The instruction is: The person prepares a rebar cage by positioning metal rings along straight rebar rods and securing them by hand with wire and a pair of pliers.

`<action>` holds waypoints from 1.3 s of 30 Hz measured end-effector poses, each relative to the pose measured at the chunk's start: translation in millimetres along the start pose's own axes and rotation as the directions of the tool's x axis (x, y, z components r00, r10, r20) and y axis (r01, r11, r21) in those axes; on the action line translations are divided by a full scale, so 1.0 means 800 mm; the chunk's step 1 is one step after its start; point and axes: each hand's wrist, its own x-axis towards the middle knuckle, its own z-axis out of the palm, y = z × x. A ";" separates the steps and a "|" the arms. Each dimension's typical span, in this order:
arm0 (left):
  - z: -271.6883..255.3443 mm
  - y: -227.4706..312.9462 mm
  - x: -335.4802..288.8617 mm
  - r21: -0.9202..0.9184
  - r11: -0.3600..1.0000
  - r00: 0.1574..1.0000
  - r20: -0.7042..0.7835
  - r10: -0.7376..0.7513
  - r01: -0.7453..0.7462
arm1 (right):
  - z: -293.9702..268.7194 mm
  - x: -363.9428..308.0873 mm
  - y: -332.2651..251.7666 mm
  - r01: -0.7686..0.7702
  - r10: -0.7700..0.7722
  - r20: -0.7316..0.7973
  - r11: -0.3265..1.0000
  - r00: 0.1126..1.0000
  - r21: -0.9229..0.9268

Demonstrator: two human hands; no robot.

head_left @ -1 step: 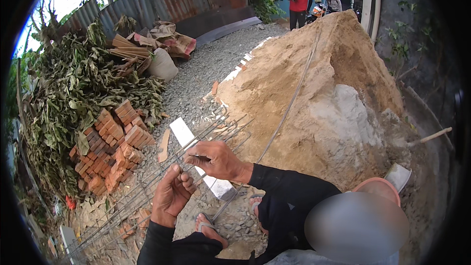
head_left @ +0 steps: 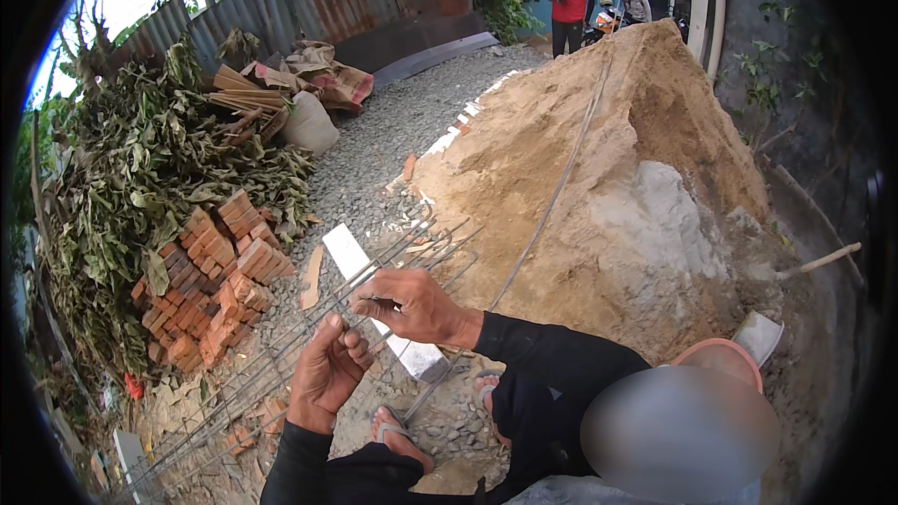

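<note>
Over a rebar cage of thin steel bars, my two hands are close together. My right hand is closed in a pinch, palm down; a thin dark piece seems to be at its fingertips, too small to name. Just below and left of it, my left hand has its fingers curled and thumb raised, and what it holds is hidden. The cage runs from lower left to the middle, its bent bar ends beyond my hands. Beneath it lies a long pale block crossing the bars.
A large sand heap rises on the right, with a long rod across it. Stacked bricks and dry leafy branches stand left. A person in red stands far off. A blurred grey oval covers the lower right.
</note>
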 end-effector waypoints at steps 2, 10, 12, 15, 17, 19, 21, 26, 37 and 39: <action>-0.002 -0.002 -0.002 0.020 1.000 0.999 -0.046 0.004 -0.003 | -0.005 -0.001 -0.008 -0.073 0.072 0.083 0.997 0.994 0.006; -0.028 0.000 0.009 0.078 0.991 0.969 -0.232 -0.091 0.111 | 0.012 -0.014 0.001 0.017 0.004 0.121 0.985 0.993 -0.172; -0.026 -0.002 0.011 0.073 0.991 0.969 -0.230 -0.096 0.116 | 0.010 -0.017 0.000 0.040 0.008 0.205 0.973 0.979 -0.227; -0.033 -0.002 0.009 0.081 0.988 0.973 -0.203 -0.112 0.131 | 0.012 -0.018 -0.001 0.065 0.009 0.274 0.963 0.962 -0.260; -0.036 -0.002 0.011 0.090 0.985 0.977 -0.171 -0.127 0.144 | 0.011 -0.015 0.004 0.024 0.028 0.233 0.976 0.972 -0.217; -0.033 -0.002 0.010 0.079 0.989 0.982 -0.148 -0.116 0.129 | 0.009 -0.014 0.002 0.001 0.050 0.225 0.976 0.973 -0.218; -0.023 0.002 0.008 0.104 0.990 0.986 -0.146 -0.077 0.092 | 0.008 -0.012 0.002 -0.023 0.071 0.217 0.976 0.974 -0.217; -0.020 0.007 0.003 0.163 0.986 0.997 -0.073 0.033 -0.020 | 0.006 -0.007 0.001 -0.167 0.182 0.109 0.978 0.977 -0.128; -0.027 0.006 0.006 0.289 0.952 0.983 -0.125 0.138 -0.097 | 0.009 -0.008 0.015 -0.642 0.481 0.444 0.679 0.756 0.357; -0.030 0.007 0.005 0.330 0.938 0.978 -0.132 0.159 -0.108 | 0.008 -0.007 0.014 -0.715 0.523 0.509 0.620 0.683 0.322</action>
